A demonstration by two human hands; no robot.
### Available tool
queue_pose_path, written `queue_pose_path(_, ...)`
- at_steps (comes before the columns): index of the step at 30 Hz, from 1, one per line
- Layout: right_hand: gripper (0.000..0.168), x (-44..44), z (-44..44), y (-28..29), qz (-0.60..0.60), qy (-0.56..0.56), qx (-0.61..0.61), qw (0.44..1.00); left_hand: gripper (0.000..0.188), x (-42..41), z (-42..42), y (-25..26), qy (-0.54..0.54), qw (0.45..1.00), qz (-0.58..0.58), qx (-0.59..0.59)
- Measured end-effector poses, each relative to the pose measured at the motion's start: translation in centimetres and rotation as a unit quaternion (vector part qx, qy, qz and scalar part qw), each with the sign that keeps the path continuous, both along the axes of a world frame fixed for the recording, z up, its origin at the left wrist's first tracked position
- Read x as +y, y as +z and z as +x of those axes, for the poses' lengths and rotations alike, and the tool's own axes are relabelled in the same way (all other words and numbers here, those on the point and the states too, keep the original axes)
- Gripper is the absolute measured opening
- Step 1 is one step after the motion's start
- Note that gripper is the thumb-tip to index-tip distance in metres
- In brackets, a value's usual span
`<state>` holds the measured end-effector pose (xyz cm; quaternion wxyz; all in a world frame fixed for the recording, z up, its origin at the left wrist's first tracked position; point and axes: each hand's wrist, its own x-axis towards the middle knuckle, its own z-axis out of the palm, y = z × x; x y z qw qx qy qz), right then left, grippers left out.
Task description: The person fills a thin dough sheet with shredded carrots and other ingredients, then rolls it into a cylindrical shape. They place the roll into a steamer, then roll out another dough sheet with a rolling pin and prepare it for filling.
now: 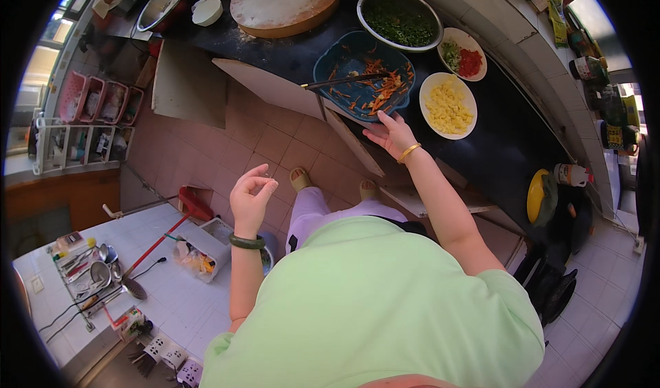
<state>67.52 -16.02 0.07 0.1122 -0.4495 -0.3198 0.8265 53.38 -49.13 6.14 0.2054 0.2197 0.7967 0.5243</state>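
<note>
My right hand (393,136), with a gold bangle on its wrist, is at the near rim of a blue plastic basin (322,60). Its fingers are spread, and a fingertip overlaps the rim; whether it presses on it is unclear. Inside the basin lie shredded carrot (384,86) and small pale bits. A pair of dark chopsticks (345,80) rests across it, the ends jutting past the left rim. Over the floor, my left hand (250,197) is raised, a dark green bangle on the wrist. Its thumb and forefinger nearly meet; any tiny bit between them is too small to make out.
Along the dark counter stand a steel bowl of chopped greens (399,22), a plate of yellow pieces (447,107), a plate of red and green pieces (466,58) and a floured round board (283,6). Cabinet doors (268,86) hang open below. A red dustpan (195,204) is at left.
</note>
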Motion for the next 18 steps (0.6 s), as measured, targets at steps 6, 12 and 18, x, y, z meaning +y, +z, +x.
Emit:
queue_pose_path(6,0.041,-1.5,-3.1,-0.8,0.015,-0.145,0.001,0.989,0.028,-2.2,-11.2,-2.4,-0.022,0.997,0.024,-0.068)
queue_pose_path(12,0.042,-5.9,3.1,7.6,0.07,-0.214,-0.063,0.972,0.024,-0.6,-21.5,-1.7,-0.092,0.994,0.024,-0.05)
queue_pose_path(18,0.037,-2.5,15.9,15.1,0.144,-0.323,-0.1,0.93,0.023,7.6,-26.8,-2.2,-0.185,0.98,0.046,-0.063)
